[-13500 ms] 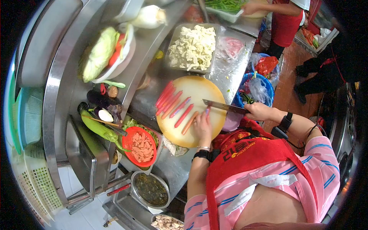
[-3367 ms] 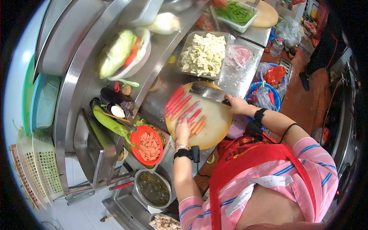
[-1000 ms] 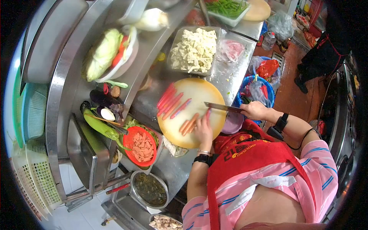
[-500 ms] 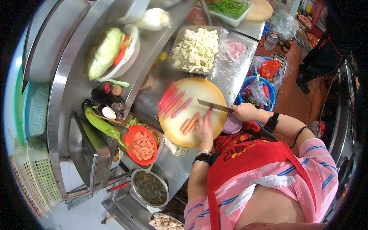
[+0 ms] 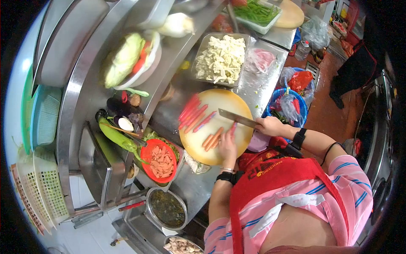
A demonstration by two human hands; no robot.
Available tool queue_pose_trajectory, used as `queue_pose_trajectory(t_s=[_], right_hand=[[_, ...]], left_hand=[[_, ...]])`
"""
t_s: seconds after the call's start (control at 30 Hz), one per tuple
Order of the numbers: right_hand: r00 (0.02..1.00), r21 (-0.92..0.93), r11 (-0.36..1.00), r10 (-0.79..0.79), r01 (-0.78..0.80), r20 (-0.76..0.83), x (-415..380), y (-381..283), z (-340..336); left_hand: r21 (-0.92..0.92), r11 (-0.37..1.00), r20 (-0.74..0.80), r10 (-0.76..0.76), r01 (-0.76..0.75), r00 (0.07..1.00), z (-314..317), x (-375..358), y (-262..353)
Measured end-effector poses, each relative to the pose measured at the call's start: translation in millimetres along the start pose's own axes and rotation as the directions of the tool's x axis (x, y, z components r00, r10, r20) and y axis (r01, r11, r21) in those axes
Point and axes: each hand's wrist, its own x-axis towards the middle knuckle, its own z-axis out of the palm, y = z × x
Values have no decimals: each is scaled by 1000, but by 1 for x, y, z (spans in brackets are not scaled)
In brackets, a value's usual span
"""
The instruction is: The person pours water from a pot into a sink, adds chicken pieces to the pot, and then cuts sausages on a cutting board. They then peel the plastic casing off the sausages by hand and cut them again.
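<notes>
My right hand point(image 5: 270, 126) is closed round the handle of a kitchen knife point(image 5: 237, 118), its blade pointing left across a round cutting board point(image 5: 195, 154). Just below the blade, the fingers of my left hand point(image 5: 228, 148) pinch a sausage in a red wrapper point(image 5: 234, 127), which stands out close to the blade's edge. Beside my left hand lie several unwrapped sausages point(image 5: 212, 139). More sausages in red wrappers point(image 5: 193, 117) lie side by side toward the board's left edge.
A metal tray of cauliflower pieces point(image 5: 222, 58) stands beyond the board. Left of my left arm is a red basket of sliced sausage point(image 5: 158, 161). A blue bin point(image 5: 305, 111) with plastic bags stands at the right. Another person point(image 5: 353, 70) is at upper right.
The whole view has shifted slightly, moving the board right and down in it. Both hands keep their grips, and the knife stays close above the wrapped sausage.
</notes>
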Motion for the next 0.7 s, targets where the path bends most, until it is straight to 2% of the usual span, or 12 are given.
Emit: queue_pose_trajectory(t_s=[0.13,0.2,0.23,0.27,0.33,0.4,0.47,0.53,0.57,0.6,0.63,0.7], right_hand=[[990,10,998,64,-63,-124,2,-9,-11],[981,21,997,79,-77,-178,13,-12,-8],[968,37,995,99,-93,-233,20,-14,-4],[969,41,995,97,-90,-229,29,-15,1],[961,32,986,165,-162,-223,47,-16,15],[960,0,984,171,-176,-222,64,-11,37],[960,-94,994,27,-55,-278,73,-12,46],[938,-146,989,-52,1,-342,71,-23,39],[944,156,978,-81,137,-321,71,-36,23],[945,446,861,-111,246,-308,68,-48,7],[947,445,862,-108,240,-302,64,-60,-11],[943,868,494,-309,52,119,55,-79,-41]], left_hand=[[-203,970,-12,-141,135,990,-1,-7,-13],[-740,577,193,-309,345,931,-18,-8,-14],[-770,336,403,-402,542,822,-36,-10,-6],[-767,338,403,-407,545,820,-50,-9,0],[-849,-93,520,-322,520,791,-69,-10,8],[-848,-121,525,-310,515,792,-86,-7,21],[-847,-223,529,-263,483,807,-99,-5,30],[-847,-222,529,-248,484,811,-108,-5,35],[-844,-222,532,-225,489,816,-110,-4,37],[-843,-227,532,-227,487,816,-112,-4,38],[-842,-183,539,-238,508,808,-113,-4,39],[-837,-136,547,-244,530,801,-111,-5,39]])
